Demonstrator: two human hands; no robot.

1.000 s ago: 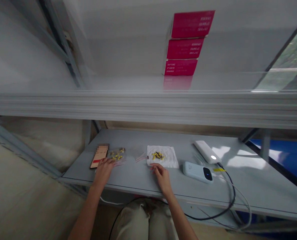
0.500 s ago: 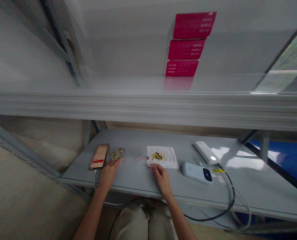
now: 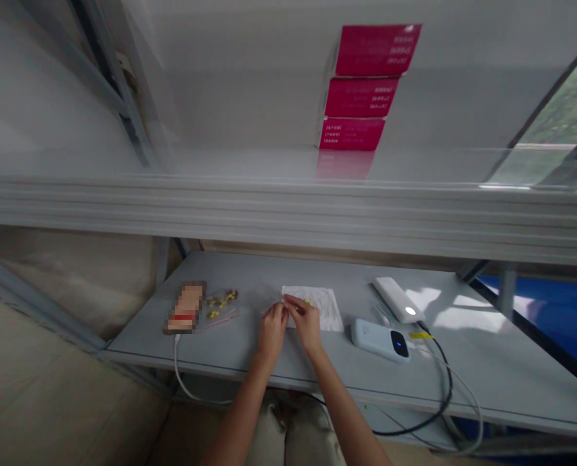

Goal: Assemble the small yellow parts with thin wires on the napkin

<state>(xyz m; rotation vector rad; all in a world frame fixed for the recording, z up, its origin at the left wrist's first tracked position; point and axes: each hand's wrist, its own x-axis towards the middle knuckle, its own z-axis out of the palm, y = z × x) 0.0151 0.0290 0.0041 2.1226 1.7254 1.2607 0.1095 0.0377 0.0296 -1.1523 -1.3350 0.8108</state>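
My left hand (image 3: 271, 330) and my right hand (image 3: 307, 323) meet at the left edge of a crumpled white sheet (image 3: 329, 307). Both have their fingers pinched, fingertips almost touching; whatever is between them is too small or hidden to make out. Small yellow and black pieces (image 3: 307, 301) on the sheet are mostly covered by my right hand. To the left lies a clear zip bag (image 3: 227, 318) with a reddish seal line and several yellow and dark pieces (image 3: 226, 299) in it.
A phone (image 3: 187, 307) with a blurred screen and a white cable lies at the left. On the right are a pale blue power bank (image 3: 373, 336) and a white device (image 3: 395, 298) with cables. Overhead, a thick shelf edge (image 3: 288, 210) carries three stacked magenta boxes (image 3: 363, 97).
My left hand has left the zip bag and moved right to the sheet's left edge. My right hand has shifted slightly up and left, and the fingertips of both now meet.
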